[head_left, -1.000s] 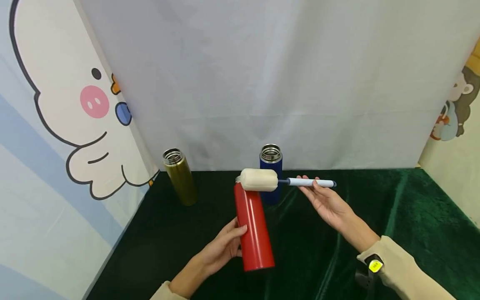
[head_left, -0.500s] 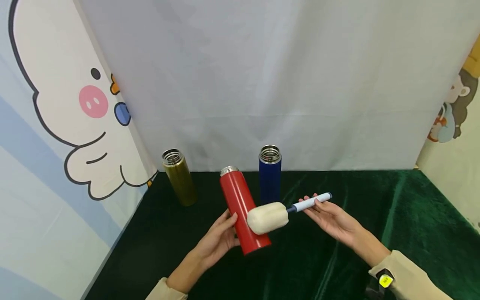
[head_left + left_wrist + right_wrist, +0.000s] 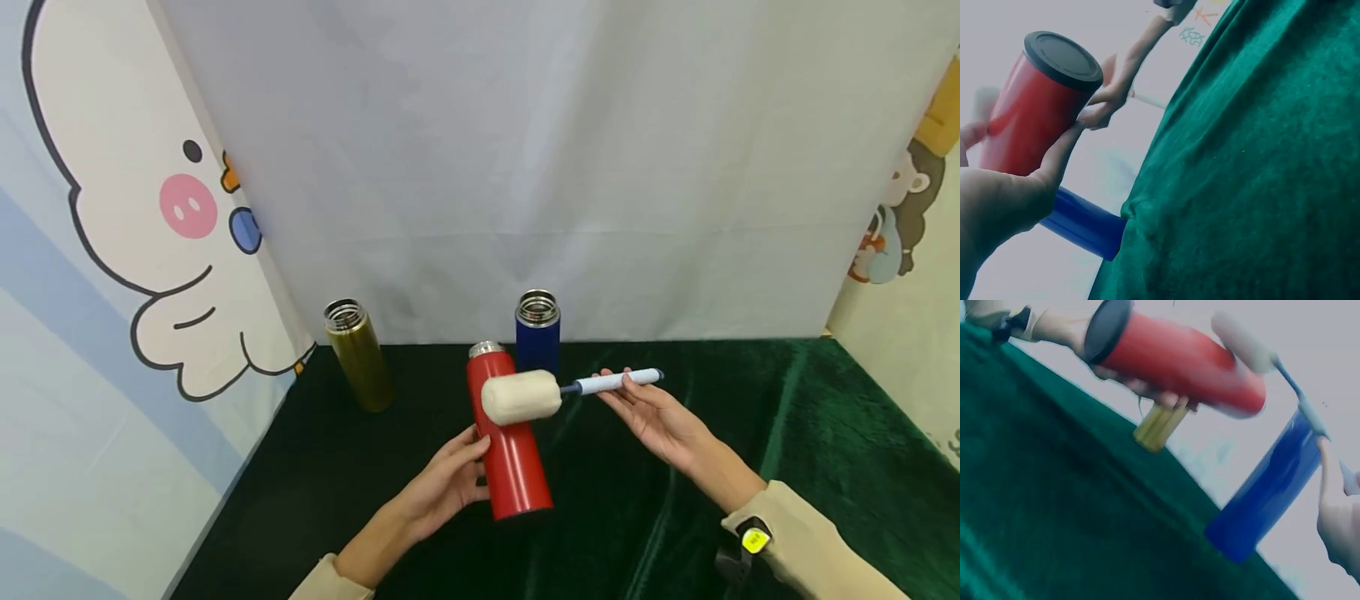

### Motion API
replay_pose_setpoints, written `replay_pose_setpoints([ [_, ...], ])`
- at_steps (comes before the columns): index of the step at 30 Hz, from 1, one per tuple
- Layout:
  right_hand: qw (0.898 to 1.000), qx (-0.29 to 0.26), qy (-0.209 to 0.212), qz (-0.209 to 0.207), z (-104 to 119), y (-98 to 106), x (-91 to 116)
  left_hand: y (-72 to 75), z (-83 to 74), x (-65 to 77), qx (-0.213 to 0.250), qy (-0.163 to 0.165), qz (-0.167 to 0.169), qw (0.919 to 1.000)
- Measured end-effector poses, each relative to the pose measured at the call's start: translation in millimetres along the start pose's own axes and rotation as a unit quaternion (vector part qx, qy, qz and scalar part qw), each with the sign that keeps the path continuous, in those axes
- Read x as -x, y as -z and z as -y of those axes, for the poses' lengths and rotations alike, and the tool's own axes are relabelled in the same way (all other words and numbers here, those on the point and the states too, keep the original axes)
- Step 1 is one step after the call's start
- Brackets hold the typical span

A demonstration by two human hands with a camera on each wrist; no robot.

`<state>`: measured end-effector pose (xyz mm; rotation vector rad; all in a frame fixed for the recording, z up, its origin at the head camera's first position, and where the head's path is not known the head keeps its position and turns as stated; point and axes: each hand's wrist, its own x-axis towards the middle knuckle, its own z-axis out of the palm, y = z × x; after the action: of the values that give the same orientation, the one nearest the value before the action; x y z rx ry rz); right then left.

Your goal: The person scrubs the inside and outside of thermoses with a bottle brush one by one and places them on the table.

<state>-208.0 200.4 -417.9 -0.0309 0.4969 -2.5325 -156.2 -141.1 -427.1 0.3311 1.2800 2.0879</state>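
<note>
My left hand (image 3: pixel 442 493) grips a red vacuum flask (image 3: pixel 519 477) around its side, lidless, with its steel mouth tilted up and away. The flask's dark base (image 3: pixel 1063 56) shows in the left wrist view. My right hand (image 3: pixel 663 423) pinches the white handle of a bottle brush (image 3: pixel 521 397) between thumb and fingers. The brush's thick cream sponge head lies across the front of the red flask in the head view. The right wrist view also shows the head close against the flask's side; whether they touch I cannot tell.
A blue flask (image 3: pixel 537 342), lidless, stands behind the red one. To the left stands a gold flask (image 3: pixel 360 358), also lidless. The table has a dark green velvet cloth (image 3: pixel 600 517). A pale curtain (image 3: pixel 585 167) hangs behind.
The brush head dropped from the flask's mouth to its lower side, then rose part way back up. The red flask swung left, then right again. Both hands kept their holds.
</note>
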Motion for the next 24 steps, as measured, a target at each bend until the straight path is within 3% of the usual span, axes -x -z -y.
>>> replay_pose_setpoints([
  [4, 0.997, -0.065, 0.03, -0.015, 2.3, -11.8, 0.6, -3.2, 0.0, 0.3, -0.017, 0.01, 0.016, 0.9997],
  [7, 0.997, -0.074, 0.028, -0.022, 3.2, -13.9, 3.6, -4.0, -1.4, 0.5, -0.028, 0.006, 0.017, 0.9995],
  [12, 0.999, -0.03, -0.019, -0.015, 1.7, -2.4, 11.4, -0.2, -5.7, 0.9, -0.046, -0.006, -0.011, 0.9989],
  [17, 0.996, 0.008, -0.077, 0.048, -1.3, 19.2, 24.0, 7.1, -8.2, 0.3, -0.049, -0.012, -0.047, 0.9976],
  [20, 0.993, 0.023, -0.089, 0.075, -2.2, 28.8, 29.5, 9.5, -8.7, -0.4, -0.046, -0.014, -0.064, 0.9968],
  [24, 0.993, 0.042, -0.085, 0.074, -3.0, 33.5, 30.1, 9.0, -7.5, 0.0, -0.046, -0.008, -0.065, 0.9968],
])
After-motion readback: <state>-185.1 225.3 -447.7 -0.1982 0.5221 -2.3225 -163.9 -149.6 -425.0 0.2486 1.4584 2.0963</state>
